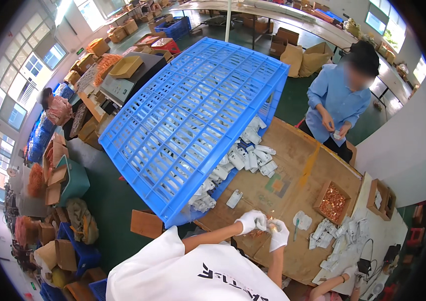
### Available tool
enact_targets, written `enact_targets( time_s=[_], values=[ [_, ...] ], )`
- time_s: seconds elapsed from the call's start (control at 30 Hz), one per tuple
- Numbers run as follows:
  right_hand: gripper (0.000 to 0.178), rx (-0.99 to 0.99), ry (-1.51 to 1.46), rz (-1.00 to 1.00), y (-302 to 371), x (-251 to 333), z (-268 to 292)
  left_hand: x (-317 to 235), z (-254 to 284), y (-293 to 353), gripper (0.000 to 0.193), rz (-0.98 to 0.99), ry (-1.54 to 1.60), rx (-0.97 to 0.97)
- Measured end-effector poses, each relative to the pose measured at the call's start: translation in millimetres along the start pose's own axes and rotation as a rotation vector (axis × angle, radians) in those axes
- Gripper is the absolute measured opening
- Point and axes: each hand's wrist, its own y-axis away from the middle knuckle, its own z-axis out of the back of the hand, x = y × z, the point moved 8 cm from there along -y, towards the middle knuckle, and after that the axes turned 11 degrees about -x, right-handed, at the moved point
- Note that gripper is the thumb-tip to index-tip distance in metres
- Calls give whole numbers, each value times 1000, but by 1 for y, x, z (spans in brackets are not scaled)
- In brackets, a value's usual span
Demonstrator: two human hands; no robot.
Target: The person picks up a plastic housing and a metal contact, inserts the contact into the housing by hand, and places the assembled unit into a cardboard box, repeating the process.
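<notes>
Both my hands wear white gloves and are close together over the near edge of the cardboard-covered table (293,155). The fingers of my left hand (251,222) are closed, and what they hold is hidden. Beside it my right hand (277,236) is also closed, with a small bright spot at its fingertips too small to name. Small copper-coloured pieces (258,233) lie under and around the hands. A single white oblong plastic casing (234,198) rests just beyond my left hand. Many more white casings (253,158) spill from a large blue plastic crate (198,110) tipped on its side.
Right of my hands are a teal-handled tool (296,228), a pile of white casings (343,236) and a cardboard box of copper parts (332,201). A person in a blue shirt (341,95) stands across the table. Another person's gloved hand (351,271) is at lower right.
</notes>
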Motion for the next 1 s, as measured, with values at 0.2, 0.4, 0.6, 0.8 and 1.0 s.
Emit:
enact_targets(
  time_s=[0.2, 0.4, 0.6, 0.8, 1.0],
  values=[
    [17, -150, 204, 160, 41, 24, -5, -25, -5, 41, 29, 369, 325, 344],
    [22, -119, 456, 294, 62, 26, 8, -27, -12, 63, 25, 717, 696, 321],
    [23, -300, 424, 330, 77, 51, -1, -47, 2, 42, 24, 200, -358, 77],
    [18, -251, 371, 319, 77, 69, -31, -79, 47, 41, 52, 190, -222, -108],
    [19, -310, 328, 278, 87, 77, -19, -90, 35, 46, 46, 179, -267, -62]
  ],
)
